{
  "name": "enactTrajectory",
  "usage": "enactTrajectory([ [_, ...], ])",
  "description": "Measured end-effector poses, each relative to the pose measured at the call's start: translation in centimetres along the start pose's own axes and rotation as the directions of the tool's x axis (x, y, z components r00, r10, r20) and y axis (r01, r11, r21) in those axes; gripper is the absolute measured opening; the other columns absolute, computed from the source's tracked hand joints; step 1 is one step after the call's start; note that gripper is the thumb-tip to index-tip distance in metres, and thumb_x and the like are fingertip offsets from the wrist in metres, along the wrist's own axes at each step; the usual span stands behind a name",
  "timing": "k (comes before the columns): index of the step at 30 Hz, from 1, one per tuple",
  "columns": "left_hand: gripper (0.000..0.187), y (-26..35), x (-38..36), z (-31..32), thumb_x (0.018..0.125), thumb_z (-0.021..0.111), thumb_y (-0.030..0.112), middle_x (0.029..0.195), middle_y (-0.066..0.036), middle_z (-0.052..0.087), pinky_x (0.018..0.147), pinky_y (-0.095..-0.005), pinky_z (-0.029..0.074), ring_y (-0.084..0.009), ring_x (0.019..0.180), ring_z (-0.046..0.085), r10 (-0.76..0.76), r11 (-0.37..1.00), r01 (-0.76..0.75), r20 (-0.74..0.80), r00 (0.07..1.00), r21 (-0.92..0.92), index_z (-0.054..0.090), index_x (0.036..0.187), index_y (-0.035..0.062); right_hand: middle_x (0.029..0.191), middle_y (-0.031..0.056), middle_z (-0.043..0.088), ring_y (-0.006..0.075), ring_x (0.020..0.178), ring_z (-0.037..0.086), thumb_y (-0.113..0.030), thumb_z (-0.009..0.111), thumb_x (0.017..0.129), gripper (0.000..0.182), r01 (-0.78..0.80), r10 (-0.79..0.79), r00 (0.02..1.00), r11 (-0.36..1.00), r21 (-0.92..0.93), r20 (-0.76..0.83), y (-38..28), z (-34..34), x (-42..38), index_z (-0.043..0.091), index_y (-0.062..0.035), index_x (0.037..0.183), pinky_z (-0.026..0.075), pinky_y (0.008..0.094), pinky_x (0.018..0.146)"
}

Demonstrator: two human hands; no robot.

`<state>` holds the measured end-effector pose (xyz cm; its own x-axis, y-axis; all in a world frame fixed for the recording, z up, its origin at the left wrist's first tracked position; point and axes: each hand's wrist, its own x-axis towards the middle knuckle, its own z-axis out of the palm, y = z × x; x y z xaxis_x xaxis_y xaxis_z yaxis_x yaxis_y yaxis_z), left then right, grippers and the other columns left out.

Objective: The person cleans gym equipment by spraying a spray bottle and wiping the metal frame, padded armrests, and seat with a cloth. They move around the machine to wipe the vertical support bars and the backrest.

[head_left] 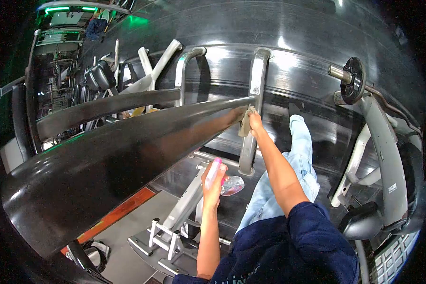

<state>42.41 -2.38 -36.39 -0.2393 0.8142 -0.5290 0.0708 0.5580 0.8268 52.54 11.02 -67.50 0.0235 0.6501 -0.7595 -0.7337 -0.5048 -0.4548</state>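
Observation:
My left hand [215,182] is wrapped round the neck of a spray bottle [232,186] with a pink and white trigger head and a clear body. My right hand [255,124] grips a beige cloth [244,124]. The cloth touches the lower end of a long dark glossy beam [128,146] of a gym machine, close to its grey metal upright [257,78]. The spray bottle is held apart from the beam, below and left of the cloth.
A weight machine with a black plate [353,80] stands on my right. Another grey frame [152,71] rises behind the beam. Below the beam is a low grey metal base [175,236]. A person in dark clothing [96,27] is far off at upper left.

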Motion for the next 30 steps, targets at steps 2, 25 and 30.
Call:
enactTrajectory([
  [2, 0.020, -0.7, -0.1, -0.1, 0.092, 0.069, 0.025, 0.084, -0.001, 0.062, 0.063, -0.0248, 0.045, -0.0091, 0.069, 0.057, 0.004, 1.000, -0.005, 0.024, 1.000, 0.014, 0.064, 0.097, 0.0056, 0.102, 0.0087, 0.064, 0.0178, 0.083, 0.062, -0.015, 0.045, 0.098, 0.031, 0.149, -0.163, 0.987, 0.893, -0.424, 0.005, -0.4, 0.4, -0.4, 0.056, -0.0063, 0.126, 0.052, 0.0335, 0.076],
  [25, 0.019, 12.5, -4.5, 13.3, 0.094, 0.066, 0.021, 0.083, -0.001, 0.061, 0.063, -0.0228, 0.044, -0.0072, 0.068, 0.054, 0.383, 0.923, -0.346, 0.330, 0.863, -0.167, 0.064, 0.101, 0.0035, 0.117, 0.0160, 0.065, 0.0282, 0.096, 0.067, -0.033, 0.039, 0.103, 0.046, 0.061, -0.062, 0.931, 0.998, 0.016, 0.361, -30.7, -8.4, -32.0, 0.049, -0.0028, 0.136, 0.056, 0.0461, 0.087],
  [30, 0.021, 13.2, -5.2, 17.0, 0.095, 0.065, 0.023, 0.087, -0.003, 0.064, 0.062, -0.0227, 0.044, -0.0075, 0.067, 0.054, 0.434, 0.897, -0.363, 0.349, 0.831, -0.252, 0.066, 0.101, 0.0030, 0.123, 0.0165, 0.063, 0.0310, 0.100, 0.066, -0.032, 0.037, 0.103, 0.046, 0.024, -0.056, 0.931, 0.995, 0.092, 0.360, -34.6, -10.3, -32.3, 0.048, -0.0036, 0.138, 0.053, 0.0527, 0.093],
])
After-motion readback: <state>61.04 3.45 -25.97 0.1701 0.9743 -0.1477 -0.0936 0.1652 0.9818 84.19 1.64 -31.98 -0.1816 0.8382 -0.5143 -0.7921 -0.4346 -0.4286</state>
